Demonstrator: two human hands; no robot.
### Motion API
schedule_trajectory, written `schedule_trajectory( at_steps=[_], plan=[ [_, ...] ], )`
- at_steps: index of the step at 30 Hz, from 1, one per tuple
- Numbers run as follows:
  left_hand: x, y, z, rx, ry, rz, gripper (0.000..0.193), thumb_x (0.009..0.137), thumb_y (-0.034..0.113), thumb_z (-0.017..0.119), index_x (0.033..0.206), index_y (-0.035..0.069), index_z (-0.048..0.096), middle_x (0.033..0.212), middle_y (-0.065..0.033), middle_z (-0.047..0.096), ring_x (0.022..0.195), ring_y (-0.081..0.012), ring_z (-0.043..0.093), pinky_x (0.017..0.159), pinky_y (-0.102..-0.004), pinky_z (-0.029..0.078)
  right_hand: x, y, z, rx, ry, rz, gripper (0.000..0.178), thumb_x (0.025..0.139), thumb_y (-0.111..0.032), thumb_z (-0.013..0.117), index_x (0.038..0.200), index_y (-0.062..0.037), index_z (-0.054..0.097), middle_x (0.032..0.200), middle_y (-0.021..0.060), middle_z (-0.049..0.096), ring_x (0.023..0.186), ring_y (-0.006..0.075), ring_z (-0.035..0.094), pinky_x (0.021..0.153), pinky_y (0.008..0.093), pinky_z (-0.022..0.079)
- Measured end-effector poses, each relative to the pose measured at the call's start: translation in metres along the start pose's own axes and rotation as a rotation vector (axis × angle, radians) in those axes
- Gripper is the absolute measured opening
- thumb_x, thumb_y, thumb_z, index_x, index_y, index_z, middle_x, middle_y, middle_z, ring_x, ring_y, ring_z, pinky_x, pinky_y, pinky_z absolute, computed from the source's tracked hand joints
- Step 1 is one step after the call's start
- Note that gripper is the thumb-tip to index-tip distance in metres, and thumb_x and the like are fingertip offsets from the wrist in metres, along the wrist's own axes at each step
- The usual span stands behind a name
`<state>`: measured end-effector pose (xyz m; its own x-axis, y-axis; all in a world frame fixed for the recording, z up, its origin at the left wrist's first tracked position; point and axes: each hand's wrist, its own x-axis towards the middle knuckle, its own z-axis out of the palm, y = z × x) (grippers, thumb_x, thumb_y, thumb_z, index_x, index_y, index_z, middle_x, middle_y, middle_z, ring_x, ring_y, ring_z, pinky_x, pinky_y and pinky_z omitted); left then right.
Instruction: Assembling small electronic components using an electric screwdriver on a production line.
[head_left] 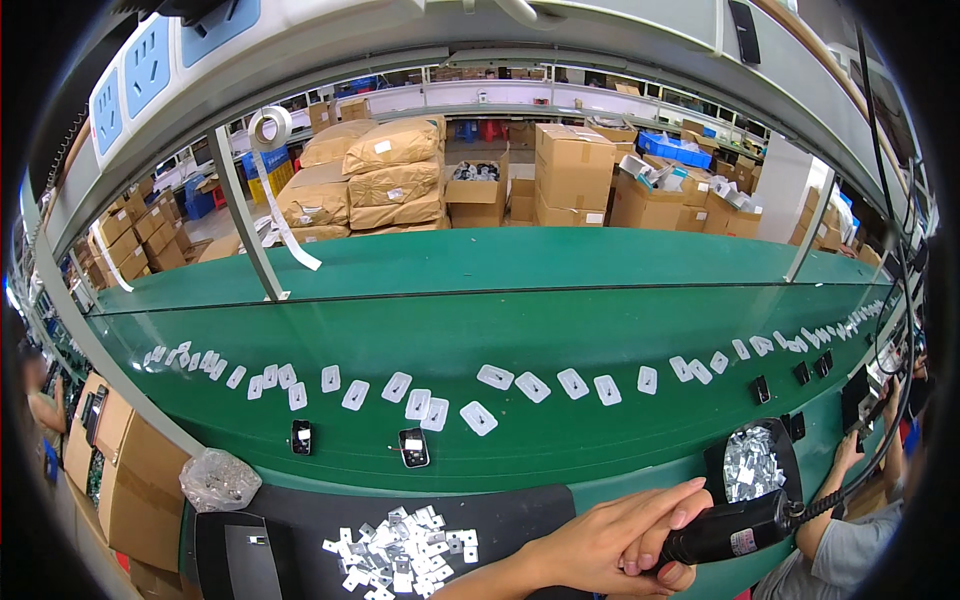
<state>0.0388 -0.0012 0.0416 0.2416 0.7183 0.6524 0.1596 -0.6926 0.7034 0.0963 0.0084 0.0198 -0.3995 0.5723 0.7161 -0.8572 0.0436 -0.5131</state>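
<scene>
At the lower right, my left hand (590,545) reaches across with its fingers bent over the near end of a black electric screwdriver (735,527). My right hand (678,577) is mostly covered by the left; the fingers that show are curled round the same end. A coiled black cord leaves the tool's far end. Just beyond it stands a black bin (752,462) full of small shiny metal plates. Left of my hands, a loose heap of small silver metal plates (400,552) lies on a black mat (520,510).
White rectangular pieces (478,418) are strung along the green belt (330,450). Black housings (413,447) lie nearer. A clear plastic bag (218,480), a black tray (240,555) and a carton (150,480) are at left. A co-worker's arm (825,510) is close at right.
</scene>
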Motion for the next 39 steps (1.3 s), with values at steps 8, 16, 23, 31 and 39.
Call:
schedule_trajectory(
  at_steps=[8,16,23,31,39],
  plan=[
    [-0.006,-0.003,0.002,0.049,-0.010,-0.002,0.084,0.071,0.026,0.081,0.140,0.004,0.040,0.121,-0.0189,0.056,0.108,-0.0361,0.059,0.089,-0.0382,0.048,0.005,-0.026,-0.016,-0.093,0.048,-0.042,0.050,0.081,-0.008,0.071,0.119,-0.0039,0.039,0.072,0.0099,0.059,0.061,0.0203,0.060,0.059,0.0321,0.052],
    [0.002,0.002,0.001,-0.005,-0.011,0.046,0.078,0.073,0.027,0.078,0.138,0.004,0.042,0.113,-0.0188,0.058,0.102,-0.0352,0.060,0.085,-0.0393,0.049,-0.023,-0.078,-0.057,-0.176,0.073,-0.082,0.051,0.081,-0.009,0.072,0.119,-0.0057,0.039,0.073,0.0097,0.059,0.062,0.0198,0.060,0.059,0.0318,0.051],
    [-0.010,-0.032,-0.004,0.181,-0.272,-0.100,0.065,0.077,0.020,0.073,0.133,0.001,0.045,0.108,-0.0160,0.062,0.097,-0.0332,0.061,0.094,-0.0422,0.044,-0.015,-0.079,-0.049,-0.250,0.274,-0.431,0.039,0.094,-0.016,0.058,0.122,-0.0068,0.032,0.073,0.0020,0.047,0.052,0.0090,0.046,0.049,0.0234,0.041],
    [-0.011,-0.018,0.019,0.213,-0.172,0.135,0.020,0.069,-0.004,0.057,0.087,0.000,0.049,0.080,-0.0153,0.060,0.081,-0.0360,0.061,0.073,-0.0426,0.046,-0.014,-0.097,-0.021,-0.171,-0.003,-0.385,0.048,0.087,-0.017,0.068,0.128,-0.0042,0.047,0.080,0.0048,0.055,0.061,0.0134,0.050,0.058,0.0258,0.041],
    [-0.029,0.012,-0.001,0.256,-0.172,0.270,0.011,0.066,0.006,0.064,0.075,0.003,0.057,0.073,-0.0153,0.063,0.075,-0.0345,0.063,0.066,-0.0425,0.049,-0.030,-0.087,0.015,-0.203,-0.015,-0.406,0.047,0.084,-0.015,0.071,0.124,-0.0073,0.047,0.074,0.0026,0.052,0.060,0.0116,0.048,0.059,0.0250,0.042]
  ],
)
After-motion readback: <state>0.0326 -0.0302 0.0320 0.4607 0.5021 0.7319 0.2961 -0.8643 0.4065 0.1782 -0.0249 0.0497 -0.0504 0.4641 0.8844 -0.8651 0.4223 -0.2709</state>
